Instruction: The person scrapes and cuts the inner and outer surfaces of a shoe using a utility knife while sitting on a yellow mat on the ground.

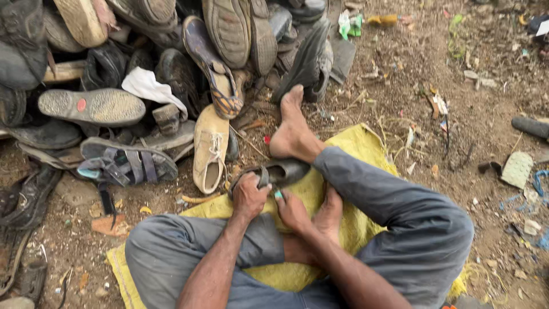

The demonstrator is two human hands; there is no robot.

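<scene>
Nearest the camera are the person's bent knees in grey trousers (400,229), seated cross-legged on a yellow sack (354,149) spread over the dirt ground (457,114). Taking that sack as the landmark: well off its left edge a dark strapped sandal (123,163) lies on the dirt, and just beyond it a grey sole with a red dot (91,107) lies bottom-up at the foot of a big heap of worn shoes (171,46). Just off the sack's upper left corner a tan lace-up shoe (209,151) lies with its opening facing the camera. On the sack itself, near its upper left part, the left hand (249,197) is clenched around the heel end of a dark slip-on shoe (280,171), which rests on the sack with its toe pointing right. Touching the shoe just to the right, the right hand (293,210) pinches a small teal object (278,194) against the shoe's edge. A bare foot (291,131) stretches past the sack's top edge. Far right of the sack, a pale green sole scrap (517,169) lies on the dirt.
</scene>
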